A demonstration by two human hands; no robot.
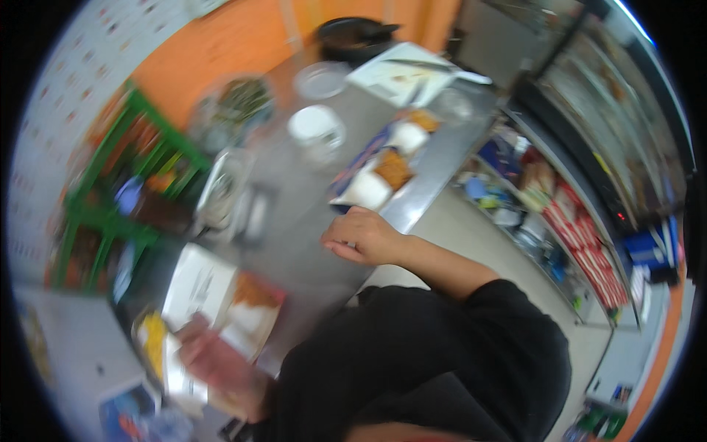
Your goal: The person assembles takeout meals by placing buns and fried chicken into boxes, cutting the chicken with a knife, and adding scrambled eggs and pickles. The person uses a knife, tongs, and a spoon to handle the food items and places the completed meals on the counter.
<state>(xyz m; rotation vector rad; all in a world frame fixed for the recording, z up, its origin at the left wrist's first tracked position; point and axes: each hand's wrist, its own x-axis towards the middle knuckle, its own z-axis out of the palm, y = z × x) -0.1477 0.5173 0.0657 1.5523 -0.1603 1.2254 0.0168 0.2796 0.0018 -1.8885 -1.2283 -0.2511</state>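
On the steel counter, an open white food box (254, 324) holds white rice and a browned, fried-looking piece. Its white lid (199, 283) is folded back. Over the box's near side is my left hand (217, 361), smeared by motion, so its fingers cannot be made out. My right hand (364, 236) hovers by the counter's right edge, fingers curled in, with nothing visible in them. Just beyond it stand blue-sided food boxes (368, 188), also filled with white rice and browned pieces.
A white tub (317, 129), a metal tray (224, 188) and a bowl of greens (243, 99) stand on the counter. Farther back are a cutting board (401, 77) with a knife and a black pan (357, 37). A green rack (110, 191) borders the left; shelves (545, 221) line the right.
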